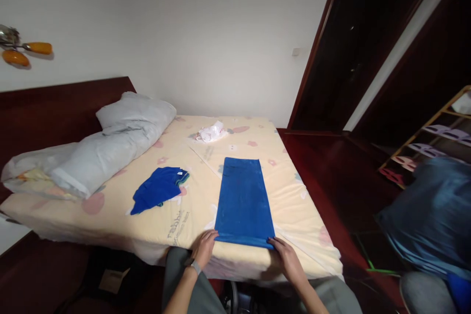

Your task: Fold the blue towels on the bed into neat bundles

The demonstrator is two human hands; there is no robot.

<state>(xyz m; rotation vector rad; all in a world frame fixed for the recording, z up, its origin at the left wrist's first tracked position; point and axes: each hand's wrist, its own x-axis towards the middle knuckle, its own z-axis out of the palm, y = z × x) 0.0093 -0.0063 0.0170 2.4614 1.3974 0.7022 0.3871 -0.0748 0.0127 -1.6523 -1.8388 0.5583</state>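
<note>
A blue towel [243,201] lies flat and folded into a long rectangle on the bed [191,216], running away from me. My left hand [204,249] pinches its near left corner, fingers closed on the edge. My right hand [287,257] grips the near right corner the same way. A second blue cloth [158,189] lies crumpled on the bed to the left, away from both hands.
Grey-white pillows [110,147] are piled at the dark wooden headboard on the left. A white crumpled bag [211,132] lies at the bed's far side. A dark doorway [353,44], a shoe rack [434,137] and a blue bundle [434,216] stand to the right.
</note>
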